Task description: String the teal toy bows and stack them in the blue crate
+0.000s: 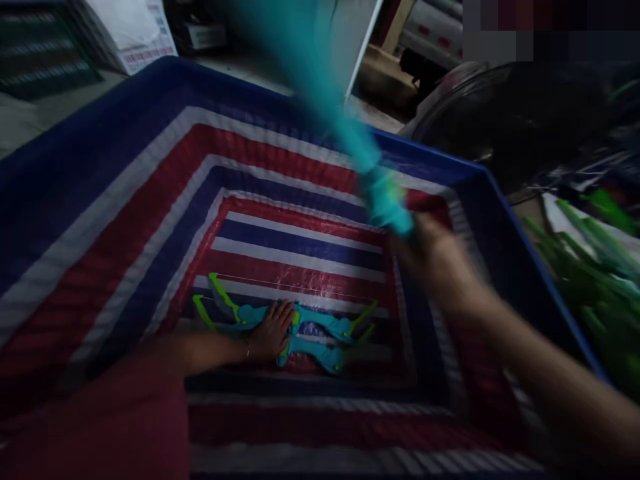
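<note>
My left hand [273, 330] lies flat, fingers stretched out, on two teal toy bows. One toy bow [323, 321] lies behind the other toy bow [313, 348] at the bottom of a deep bin lined with striped sheeting. Their limb tips are lime green, and thin strings run across between them. Over the bin's right side, my right hand [440, 260] is closed round the lower end of a long teal plastic toy [345, 130]. Motion smears that toy, and its upper part reaches the top of the view; its exact kind is unclear.
The bin's blue rim [170, 63] surrounds the work area, with red, white and blue striped walls [150, 220] sloping inward. Green plastic pieces [585, 280] are heaped outside at right. A large dark round object [500, 127] stands behind them. White packaging [133, 33] is at upper left.
</note>
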{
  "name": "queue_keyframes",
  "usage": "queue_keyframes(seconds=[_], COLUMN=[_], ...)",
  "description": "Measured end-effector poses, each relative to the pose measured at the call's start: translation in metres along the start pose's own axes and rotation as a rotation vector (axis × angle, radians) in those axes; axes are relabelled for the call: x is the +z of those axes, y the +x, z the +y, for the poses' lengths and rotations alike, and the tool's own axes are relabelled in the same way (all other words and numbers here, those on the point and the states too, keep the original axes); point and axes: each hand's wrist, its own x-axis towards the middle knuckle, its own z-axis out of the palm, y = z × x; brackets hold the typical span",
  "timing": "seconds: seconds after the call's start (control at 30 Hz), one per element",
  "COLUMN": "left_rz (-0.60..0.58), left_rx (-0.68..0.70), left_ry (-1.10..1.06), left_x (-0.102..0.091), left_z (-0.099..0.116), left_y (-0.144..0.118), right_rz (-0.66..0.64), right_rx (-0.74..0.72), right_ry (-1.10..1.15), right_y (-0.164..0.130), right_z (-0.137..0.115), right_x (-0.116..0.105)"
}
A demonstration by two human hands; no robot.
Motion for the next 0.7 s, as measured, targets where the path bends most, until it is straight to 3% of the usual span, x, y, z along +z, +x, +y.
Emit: queue_keyframes(seconds=[0.13, 0.23, 0.3, 0.47, 0.7], left_rz=[-0.041, -0.043, -0.038, -0.034, -0.053], left_rx=[-0.025, -0.023, -0.019, -0.035, -0.059], left_ry=[0.009, -0.005, -0.022, -0.066, -0.1], left_x=[0.003, 0.001, -0.003, -0.01, -0.03], left_z=[0.001, 0.002, 0.003, 0.005, 0.004], left_y=[-0.001, -0.003, -0.004, -0.006, 0.008], right_rz=[-0.485, -0.616, -0.639, -0.647, -0.616], right_rx=[-0.039, -0.06, -0.058, -0.022, -0.015], right_ry=[-0.233, -0.261, -0.252, -0.252, -0.228], right_y=[0.0, -0.018, -0.031, -0.052, -0.057], right_z=[-0.028, -0.027, -0.022, -0.023, -0.02], right_x=[0.132, 0.216, 0.25, 0.286, 0.294])
